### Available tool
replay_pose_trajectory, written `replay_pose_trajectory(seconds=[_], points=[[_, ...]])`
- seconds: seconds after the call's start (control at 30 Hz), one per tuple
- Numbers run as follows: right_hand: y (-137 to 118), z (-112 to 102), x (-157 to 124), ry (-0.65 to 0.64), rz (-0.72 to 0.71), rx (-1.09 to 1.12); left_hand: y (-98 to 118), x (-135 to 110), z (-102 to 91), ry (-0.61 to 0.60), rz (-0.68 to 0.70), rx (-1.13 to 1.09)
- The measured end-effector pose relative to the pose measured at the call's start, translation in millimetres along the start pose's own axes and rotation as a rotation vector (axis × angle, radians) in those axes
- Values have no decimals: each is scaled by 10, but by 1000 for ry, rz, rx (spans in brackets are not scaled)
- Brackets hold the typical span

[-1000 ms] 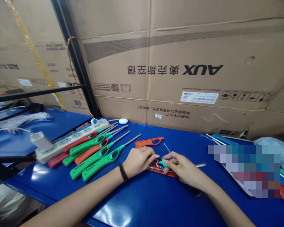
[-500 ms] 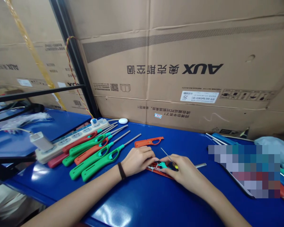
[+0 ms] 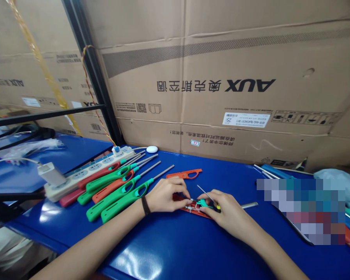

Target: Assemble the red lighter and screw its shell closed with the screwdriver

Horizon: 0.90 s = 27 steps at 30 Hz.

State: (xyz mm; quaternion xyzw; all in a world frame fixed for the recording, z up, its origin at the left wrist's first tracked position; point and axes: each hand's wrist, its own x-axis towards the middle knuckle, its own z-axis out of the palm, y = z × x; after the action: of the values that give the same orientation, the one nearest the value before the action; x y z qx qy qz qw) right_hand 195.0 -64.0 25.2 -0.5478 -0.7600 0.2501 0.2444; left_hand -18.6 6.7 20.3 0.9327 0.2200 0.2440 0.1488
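Both hands meet over the shell (image 3: 203,214), which lies open on the table (image 3: 192,252): the left hand (image 3: 167,196) has drawn back slightly, fingertips apparently pinching a dark part (image 3: 194,200) by the trigger (image 3: 203,203); the right hand (image 3: 226,207) still grips the screwdriver (image 3: 203,191), so work seems centred inside.

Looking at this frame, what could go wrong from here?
The screwdriver in the right hand sticks out close to the left hand and could jab it. The teal piece sits at the open orange shell, so it might slip out of place. The thin white wire there could snag.
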Motion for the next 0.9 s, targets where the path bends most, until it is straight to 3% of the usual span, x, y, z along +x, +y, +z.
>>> replay_pose_trajectory(seconds=[0.9], points=[[-31, -12, -52, 39, -36, -33, -41, 19, 104, 22, -97, -215]])
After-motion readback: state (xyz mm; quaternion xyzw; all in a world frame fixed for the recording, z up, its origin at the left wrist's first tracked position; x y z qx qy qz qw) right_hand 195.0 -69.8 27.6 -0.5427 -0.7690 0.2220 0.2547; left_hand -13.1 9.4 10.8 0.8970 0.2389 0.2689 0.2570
